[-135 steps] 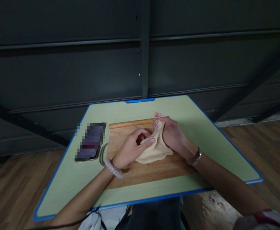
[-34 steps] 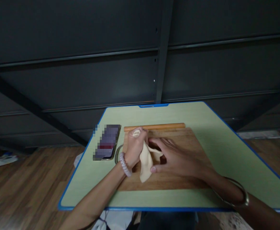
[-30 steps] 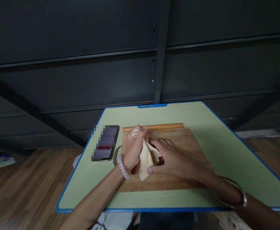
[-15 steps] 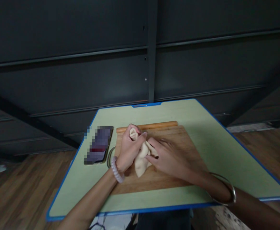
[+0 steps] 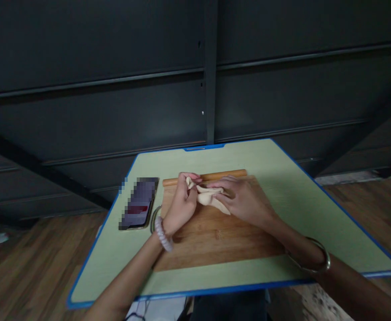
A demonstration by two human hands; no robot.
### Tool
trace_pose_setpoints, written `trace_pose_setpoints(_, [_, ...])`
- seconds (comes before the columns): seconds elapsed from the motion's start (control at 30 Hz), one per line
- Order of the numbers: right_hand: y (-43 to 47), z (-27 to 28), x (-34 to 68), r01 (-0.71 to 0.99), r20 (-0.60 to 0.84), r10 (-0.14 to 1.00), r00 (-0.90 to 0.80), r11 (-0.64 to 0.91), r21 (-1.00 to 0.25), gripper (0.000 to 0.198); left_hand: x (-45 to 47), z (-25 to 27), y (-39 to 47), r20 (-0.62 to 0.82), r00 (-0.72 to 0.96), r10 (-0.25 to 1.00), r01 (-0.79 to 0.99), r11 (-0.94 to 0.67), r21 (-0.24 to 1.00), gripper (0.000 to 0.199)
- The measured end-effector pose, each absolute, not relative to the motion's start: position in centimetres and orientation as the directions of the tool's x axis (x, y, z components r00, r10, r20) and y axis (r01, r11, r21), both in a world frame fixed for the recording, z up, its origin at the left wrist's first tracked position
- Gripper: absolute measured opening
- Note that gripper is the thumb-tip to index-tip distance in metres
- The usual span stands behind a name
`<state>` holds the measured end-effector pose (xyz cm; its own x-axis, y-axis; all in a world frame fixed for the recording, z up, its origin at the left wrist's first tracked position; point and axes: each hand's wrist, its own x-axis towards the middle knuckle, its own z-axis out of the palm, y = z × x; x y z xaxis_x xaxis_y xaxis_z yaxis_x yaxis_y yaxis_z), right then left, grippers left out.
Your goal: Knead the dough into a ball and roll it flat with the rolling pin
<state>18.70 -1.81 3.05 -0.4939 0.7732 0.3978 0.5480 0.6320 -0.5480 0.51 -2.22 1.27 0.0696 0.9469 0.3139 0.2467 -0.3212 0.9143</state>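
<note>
A pale, folded piece of dough [image 5: 206, 198] is held between my two hands above the wooden board [image 5: 212, 240]. My left hand [image 5: 184, 196] is closed round its left end, and a small fold of it pokes out by the thumb. On the other side, my right hand [image 5: 238, 196] pinches the right part between thumb and fingers. A loose flap of the dough points down to the right, under the right hand. Behind both hands a wooden rolling pin [image 5: 229, 174] lies along the board's far edge, partly hidden by the left hand.
A phone [image 5: 140, 203] lies left of the board on the pale green table [image 5: 249, 154], which has a blue rim. The board's metal handle [image 5: 154, 218] sticks out near my left wrist. A dark panelled wall [image 5: 132, 111] stands close behind the table.
The dough has turned from hanging down towards me to stretching sideways between my hands. My right hand has moved up and away from me; the left has shifted only slightly.
</note>
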Motion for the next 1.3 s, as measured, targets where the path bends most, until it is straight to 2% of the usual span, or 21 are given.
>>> trace_pose_setpoints(0.1, [-2.0,2.6,18.7,0.499,0.404,0.693,-0.597,0.715,-0.489,0.025,0.4,1.3,-2.5,0.337,0.092,0.937,0.369,-0.347,0.862,0.021])
trace_pose_setpoints(0.27, [-2.7,2.4,18.0,0.488,0.366,0.777,-0.511,0.614,-0.621,0.03,0.6,1.9,-2.8,0.212,0.157,0.964,0.151,-0.236,0.96,0.024])
trace_pose_setpoints(0.37, [-3.0,2.5,17.7,0.472,0.372,0.795,-0.479,0.59,-0.654,0.021,0.9,2.4,-3.1,0.242,0.261,0.934,0.094,-0.274,0.957,0.033])
trace_pose_setpoints(0.47, [-3.4,2.9,17.8,0.436,0.427,0.743,-0.516,0.657,-0.615,0.016,1.3,2.7,-3.6,0.25,0.369,0.895,0.135,-0.317,0.939,0.044])
trace_pose_setpoints(0.57, [-3.6,3.4,18.0,0.451,0.454,0.684,-0.571,0.723,-0.523,0.018,1.6,2.7,-3.9,0.183,0.384,0.905,0.189,-0.272,0.944,0.049])
trace_pose_setpoints(0.67, [-3.5,3.6,18.1,0.541,0.413,0.716,-0.563,0.697,-0.471,0.015,1.9,2.3,-3.7,0.138,0.353,0.925,0.198,-0.218,0.956,0.039])
trace_pose_setpoints(0.8, [-2.8,3.4,18.1,0.589,0.398,0.788,-0.469,0.615,-0.524,0.008,2.1,1.7,-3.3,0.185,0.271,0.945,0.197,-0.242,0.95,0.02])
trace_pose_setpoints(0.9, [-2.5,3.5,18.1,0.551,0.353,0.81,-0.468,0.58,-0.6,0.009,2.0,1.5,-3.0,0.211,0.143,0.967,0.22,-0.239,0.946,0.031])
trace_pose_setpoints(1.0, [-2.6,3.8,18.0,0.487,0.327,0.837,-0.439,0.527,-0.697,0.017,1.6,1.2,-2.6,0.153,-0.033,0.988,0.21,-0.143,0.967,0.041])
trace_pose_setpoints(1.07, [-2.9,3.9,17.9,0.469,0.31,0.838,-0.45,0.517,-0.716,0.021,1.0,0.8,-2.3,0.123,-0.115,0.986,0.199,-0.099,0.975,0.042])
trace_pose_setpoints(1.13, [-3.3,3.9,17.7,0.513,0.274,0.822,-0.499,0.534,-0.672,0.032,0.5,0.5,-2.1,0.13,-0.178,0.975,0.217,-0.09,0.972,0.042])
trace_pose_setpoints(1.23, [-3.9,3.8,17.5,0.627,0.233,0.799,-0.554,0.585,-0.514,0.053,-0.1,0.3,-2.1,0.131,-0.229,0.965,0.255,-0.07,0.964,0.041])
trace_pose_setpoints(1.3, [-4.2,3.7,17.4,0.677,0.209,0.797,-0.567,0.595,-0.433,0.054,-0.2,0.3,-2.2,0.123,-0.24,0.963,0.251,-0.06,0.966,0.04])
